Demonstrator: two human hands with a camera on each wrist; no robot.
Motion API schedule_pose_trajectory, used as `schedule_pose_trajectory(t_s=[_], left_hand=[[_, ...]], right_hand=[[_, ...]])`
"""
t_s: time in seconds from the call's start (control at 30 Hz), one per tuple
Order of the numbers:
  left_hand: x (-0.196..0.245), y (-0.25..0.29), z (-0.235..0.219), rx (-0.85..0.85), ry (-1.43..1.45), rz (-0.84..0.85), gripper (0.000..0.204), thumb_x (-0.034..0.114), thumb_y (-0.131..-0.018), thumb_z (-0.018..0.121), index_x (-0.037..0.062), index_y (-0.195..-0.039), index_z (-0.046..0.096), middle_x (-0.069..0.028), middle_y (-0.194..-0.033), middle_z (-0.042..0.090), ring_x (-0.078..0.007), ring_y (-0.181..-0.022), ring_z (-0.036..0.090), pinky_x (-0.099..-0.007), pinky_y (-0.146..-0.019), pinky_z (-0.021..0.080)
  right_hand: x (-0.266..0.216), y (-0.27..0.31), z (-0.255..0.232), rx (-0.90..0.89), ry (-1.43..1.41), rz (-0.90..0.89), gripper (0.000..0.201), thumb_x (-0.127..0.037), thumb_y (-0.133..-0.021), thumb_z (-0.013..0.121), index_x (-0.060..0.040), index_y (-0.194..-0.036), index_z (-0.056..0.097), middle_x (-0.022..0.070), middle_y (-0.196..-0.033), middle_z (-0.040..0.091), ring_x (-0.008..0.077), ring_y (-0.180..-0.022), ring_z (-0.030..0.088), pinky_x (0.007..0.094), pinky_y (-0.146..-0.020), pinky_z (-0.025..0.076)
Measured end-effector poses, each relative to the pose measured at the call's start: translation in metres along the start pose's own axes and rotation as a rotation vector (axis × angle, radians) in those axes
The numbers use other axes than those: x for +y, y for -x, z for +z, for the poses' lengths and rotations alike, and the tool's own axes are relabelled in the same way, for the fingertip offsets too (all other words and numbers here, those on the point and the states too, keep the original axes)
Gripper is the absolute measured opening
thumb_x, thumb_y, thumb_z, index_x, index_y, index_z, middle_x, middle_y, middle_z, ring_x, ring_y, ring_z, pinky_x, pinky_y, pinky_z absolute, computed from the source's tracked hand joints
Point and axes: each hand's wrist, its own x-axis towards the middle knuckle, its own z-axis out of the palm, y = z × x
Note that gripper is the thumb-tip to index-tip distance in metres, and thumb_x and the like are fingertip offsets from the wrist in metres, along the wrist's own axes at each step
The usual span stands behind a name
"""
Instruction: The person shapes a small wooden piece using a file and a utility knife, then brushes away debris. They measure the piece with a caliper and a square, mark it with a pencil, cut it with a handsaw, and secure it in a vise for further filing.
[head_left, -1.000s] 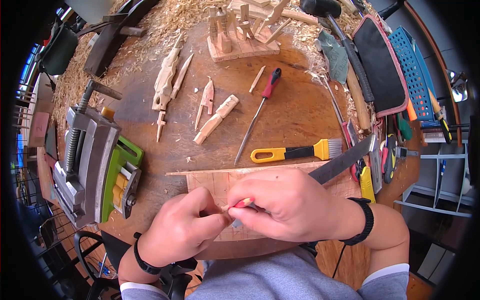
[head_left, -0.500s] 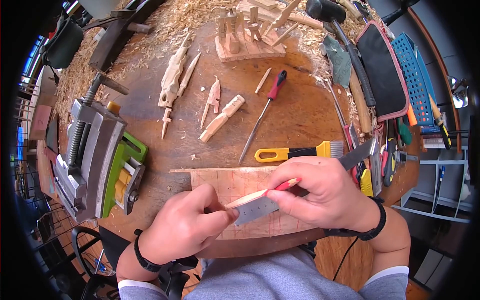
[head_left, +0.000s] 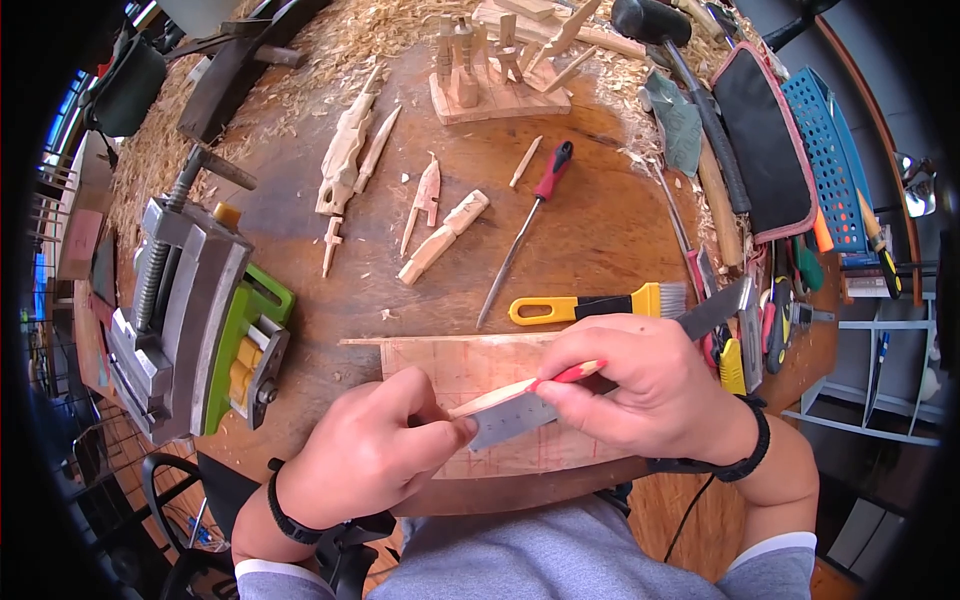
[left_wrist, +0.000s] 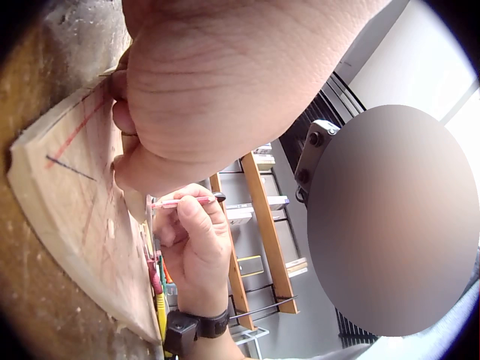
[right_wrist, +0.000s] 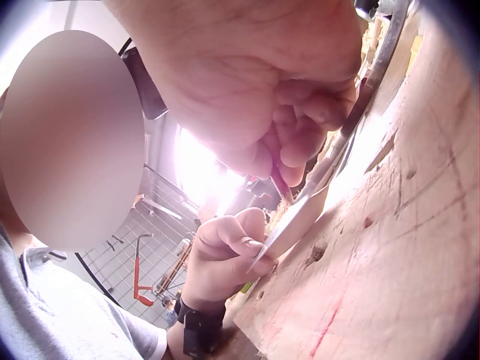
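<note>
My left hand (head_left: 375, 450) pinches a narrow pale wood piece (head_left: 487, 400) together with a steel ruler (head_left: 515, 420) at their left end. The ruler lies along the near side of the wood, its marks facing up. My right hand (head_left: 640, 385) holds a red pencil (head_left: 578, 371) between thumb and fingers, its point at the right part of the wood piece. In the left wrist view the pencil (left_wrist: 176, 202) shows in the right hand (left_wrist: 196, 240). Both hands are over a flat board (head_left: 580, 446) with red pencil lines.
Carved wooden pieces (head_left: 445, 237), a red-handled file (head_left: 525, 235) and a yellow brush (head_left: 590, 306) lie beyond the board. A metal vise (head_left: 185, 320) stands left. Several hand tools and a dark blade (head_left: 712, 308) lie right. Shavings (head_left: 300, 90) cover the back.
My right hand with the pencil has moved right, away from the left hand, uncovering the wood piece and ruler. Over the last half second both hands have stayed nearly still.
</note>
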Motion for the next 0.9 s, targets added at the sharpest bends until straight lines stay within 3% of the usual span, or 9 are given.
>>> schedule_pose_trajectory(t_s=[0.1,0.17,0.3,0.37,0.43,0.5,0.77,0.83,0.9], left_hand=[[0.001,0.0,0.0,-0.003,-0.006,0.001,0.015,0.007,-0.072,0.08,0.0127,-0.085,0.074,-0.0033,-0.071,0.052,-0.0192,-0.06,0.057,-0.0322,-0.05,0.044],[0.001,0.0,-0.001,-0.002,-0.006,-0.005,0.015,0.007,-0.072,0.08,0.0127,-0.085,0.074,-0.0033,-0.071,0.052,-0.0192,-0.06,0.057,-0.0322,-0.05,0.044],[-0.003,0.0,0.001,0.016,0.009,0.02,0.015,0.007,-0.072,0.079,0.0122,-0.085,0.074,-0.0035,-0.071,0.052,-0.0194,-0.059,0.057,-0.0327,-0.049,0.045],[-0.003,0.001,0.001,0.018,0.02,0.027,0.016,0.007,-0.072,0.079,0.0121,-0.085,0.074,-0.0036,-0.072,0.052,-0.0196,-0.059,0.057,-0.0329,-0.049,0.045],[-0.004,0.0,-0.001,-0.004,0.013,0.043,0.017,0.005,-0.071,0.078,0.0118,-0.086,0.074,-0.0041,-0.072,0.051,-0.0204,-0.06,0.058,-0.0331,-0.049,0.045],[-0.003,-0.002,-0.001,0.007,0.012,0.066,0.014,0.007,-0.073,0.076,0.0107,-0.086,0.072,-0.0055,-0.074,0.051,-0.0215,-0.06,0.058,-0.0344,-0.049,0.046],[-0.002,-0.001,0.004,0.081,0.022,0.08,0.019,0.0,-0.072,0.074,0.0082,-0.089,0.071,-0.0063,-0.074,0.052,-0.0236,-0.06,0.058,-0.0351,-0.051,0.047],[0.004,-0.003,0.001,0.095,0.13,-0.082,0.024,-0.002,-0.074,0.073,0.0042,-0.096,0.068,-0.0069,-0.074,0.052,-0.0222,-0.059,0.056,-0.0327,-0.052,0.046],[0.002,-0.003,-0.002,0.115,0.175,-0.093,0.026,-0.003,-0.074,0.073,0.0025,-0.098,0.067,-0.0069,-0.075,0.052,-0.0201,-0.059,0.056,-0.0308,-0.052,0.045]], right_hand=[[0.0,-0.002,0.002,-0.02,0.045,-0.058,0.009,-0.002,-0.084,0.071,-0.0014,-0.091,0.066,0.0106,-0.082,0.068,0.0233,-0.071,0.067,0.0317,-0.063,0.052],[0.002,0.0,0.001,0.014,0.039,-0.025,0.008,-0.009,-0.087,0.068,-0.0022,-0.09,0.065,0.0118,-0.078,0.065,0.0277,-0.071,0.065,0.0356,-0.062,0.051],[0.001,0.009,-0.019,0.084,0.067,0.046,0.009,-0.008,-0.087,0.068,-0.0023,-0.094,0.067,0.0106,-0.078,0.065,0.0266,-0.071,0.065,0.0345,-0.063,0.051],[-0.005,0.011,-0.03,0.219,0.146,-0.128,0.014,-0.006,-0.087,0.069,-0.003,-0.101,0.068,0.0093,-0.08,0.065,0.0262,-0.071,0.065,0.0346,-0.064,0.051],[-0.001,0.017,-0.038,0.164,0.211,-0.183,0.023,-0.006,-0.084,0.071,-0.0041,-0.107,0.069,0.0087,-0.085,0.066,0.0269,-0.075,0.065,0.0363,-0.069,0.05],[0.001,0.02,-0.043,-0.035,0.516,-0.216,0.027,-0.008,-0.081,0.074,-0.0048,-0.107,0.068,0.0076,-0.093,0.067,0.0269,-0.083,0.064,0.0374,-0.074,0.047],[0.02,0.027,-0.036,-0.108,0.414,-0.212,0.039,-0.016,-0.076,0.079,-0.009,-0.113,0.065,0.0084,-0.096,0.065,0.0284,-0.092,0.062,0.0398,-0.085,0.044],[0.016,0.027,-0.041,-0.088,0.412,-0.22,0.035,-0.012,-0.076,0.079,-0.0074,-0.108,0.066,0.0101,-0.094,0.064,0.0295,-0.09,0.063,0.0395,-0.082,0.047],[0.012,0.026,-0.047,-0.041,0.172,-0.129,0.031,-0.007,-0.075,0.079,-0.0045,-0.103,0.066,0.012,-0.091,0.064,0.0302,-0.087,0.064,0.0391,-0.08,0.051]])
